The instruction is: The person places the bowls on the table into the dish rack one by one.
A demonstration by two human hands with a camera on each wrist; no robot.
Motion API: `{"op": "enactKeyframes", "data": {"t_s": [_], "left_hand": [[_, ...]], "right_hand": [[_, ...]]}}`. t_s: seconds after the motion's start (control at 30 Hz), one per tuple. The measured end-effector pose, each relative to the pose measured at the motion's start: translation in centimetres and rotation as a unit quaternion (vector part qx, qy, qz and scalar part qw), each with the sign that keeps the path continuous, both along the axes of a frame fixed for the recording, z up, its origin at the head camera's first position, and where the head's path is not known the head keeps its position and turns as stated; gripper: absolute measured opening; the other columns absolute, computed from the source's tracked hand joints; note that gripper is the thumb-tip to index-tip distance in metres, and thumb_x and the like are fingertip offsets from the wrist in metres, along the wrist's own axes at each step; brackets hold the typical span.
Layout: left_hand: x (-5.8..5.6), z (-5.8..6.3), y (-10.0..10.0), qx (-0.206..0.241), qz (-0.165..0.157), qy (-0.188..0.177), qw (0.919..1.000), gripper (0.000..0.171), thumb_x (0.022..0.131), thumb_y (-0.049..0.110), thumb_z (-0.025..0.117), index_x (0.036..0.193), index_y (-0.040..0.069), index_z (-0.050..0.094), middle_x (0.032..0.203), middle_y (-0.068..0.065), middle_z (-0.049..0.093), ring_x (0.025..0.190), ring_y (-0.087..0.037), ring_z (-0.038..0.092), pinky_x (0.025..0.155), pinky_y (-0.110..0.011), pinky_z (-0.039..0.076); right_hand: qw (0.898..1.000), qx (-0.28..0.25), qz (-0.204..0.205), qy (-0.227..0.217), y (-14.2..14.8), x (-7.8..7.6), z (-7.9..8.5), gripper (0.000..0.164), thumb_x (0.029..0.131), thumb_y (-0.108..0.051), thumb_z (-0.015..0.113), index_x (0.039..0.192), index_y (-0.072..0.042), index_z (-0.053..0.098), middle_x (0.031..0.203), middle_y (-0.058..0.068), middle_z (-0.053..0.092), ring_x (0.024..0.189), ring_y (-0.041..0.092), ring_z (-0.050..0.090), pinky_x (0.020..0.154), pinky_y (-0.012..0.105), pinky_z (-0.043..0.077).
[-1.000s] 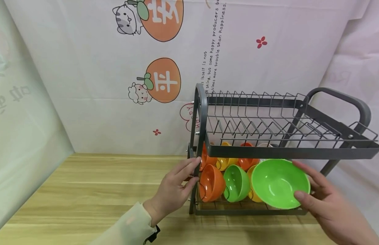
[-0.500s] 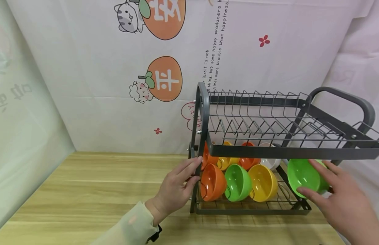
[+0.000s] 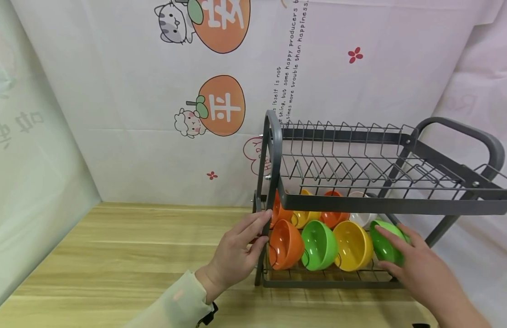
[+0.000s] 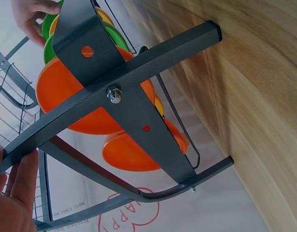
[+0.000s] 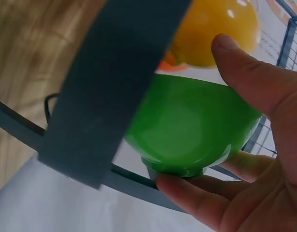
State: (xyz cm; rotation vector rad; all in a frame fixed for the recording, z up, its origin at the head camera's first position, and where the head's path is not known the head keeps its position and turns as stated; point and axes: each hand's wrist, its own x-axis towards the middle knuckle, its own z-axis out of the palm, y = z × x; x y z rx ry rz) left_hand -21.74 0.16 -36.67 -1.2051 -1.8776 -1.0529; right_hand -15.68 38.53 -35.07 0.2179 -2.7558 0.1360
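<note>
My left hand (image 3: 236,250) grips the left upright of a dark grey two-tier dish rack (image 3: 380,205). In the left wrist view its fingers (image 4: 23,181) bend round the metal bar. At the right end of the lower tier, my right hand (image 3: 423,269) holds a green bowl (image 3: 386,243) tilted on its side. The right wrist view shows the thumb near the bowl's rim and other fingers under its base (image 5: 189,171). Left of it in the front row stand a yellow bowl (image 3: 352,246), another green bowl (image 3: 320,246) and an orange bowl (image 3: 285,245).
Behind the front row, the lower tier carries more bowls, among them a white bowl (image 3: 361,219) and a red-orange bowl (image 3: 334,218). The upper wire tier (image 3: 339,164) overhangs them. The rack stands on a wooden table (image 3: 134,259) before a printed white cloth (image 3: 134,91).
The green bowl first went right, clear of the yellow bowl, and turned on its side. It then came back left into the lower tier beside the yellow bowl. My left hand stayed on the upright.
</note>
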Motion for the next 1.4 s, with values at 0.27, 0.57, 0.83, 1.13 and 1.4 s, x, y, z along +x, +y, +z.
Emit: {"op": "enactKeyframes", "data": {"t_s": [0.27,0.57,0.83,1.13,1.4], "left_hand": [[0.2,0.2,0.1,0.002,-0.005,-0.004,1.0,0.063,0.084,-0.006,0.063,0.141,0.006,0.039,0.13,-0.007,0.048,0.09,-0.013,0.057,0.064,-0.008,0.047],[0.2,0.2,0.0,0.0,-0.004,-0.001,1.0,0.063,0.084,-0.005,0.062,0.142,0.006,0.039,0.13,-0.007,0.048,0.094,-0.014,0.057,0.067,-0.009,0.048],[0.2,0.1,0.1,-0.001,-0.002,-0.001,1.0,0.063,0.084,-0.005,0.062,0.142,0.006,0.039,0.13,-0.007,0.048,0.106,-0.017,0.055,0.074,-0.014,0.049],[0.1,0.0,0.1,-0.003,0.004,-0.006,1.0,0.063,0.084,-0.005,0.062,0.142,0.006,0.039,0.129,-0.006,0.048,0.107,-0.017,0.054,0.07,-0.011,0.048],[0.2,0.0,0.1,-0.004,0.005,-0.011,0.9999,0.063,0.084,-0.005,0.062,0.142,0.007,0.039,0.129,-0.006,0.048,0.104,-0.016,0.055,0.066,-0.009,0.047]], "right_hand": [[1.0,0.007,0.0,-0.009,-0.1,-0.7,-0.9,0.088,0.066,-0.031,0.083,0.143,-0.022,0.04,0.133,0.036,0.03,0.084,0.055,0.054,0.061,0.064,0.047],[1.0,0.014,0.006,-0.011,-0.3,-1.2,-0.9,0.09,0.064,-0.028,0.084,0.143,-0.021,0.04,0.131,0.037,0.032,0.091,0.055,0.051,0.063,0.063,0.048],[0.999,0.013,0.009,-0.041,-0.3,-1.3,-0.7,0.098,0.065,-0.025,0.084,0.147,-0.022,0.03,0.135,0.038,0.026,0.096,0.057,0.048,0.063,0.063,0.048],[0.997,0.0,0.005,-0.075,-0.2,-1.6,-0.3,0.1,0.066,-0.025,0.083,0.148,-0.017,0.026,0.136,0.039,0.024,0.1,0.058,0.045,0.066,0.065,0.046],[0.993,-0.034,0.007,-0.109,0.1,-1.3,-0.2,0.114,0.069,-0.022,0.082,0.151,-0.012,0.003,0.135,0.04,0.024,0.108,0.058,0.039,0.074,0.07,0.04]]}}
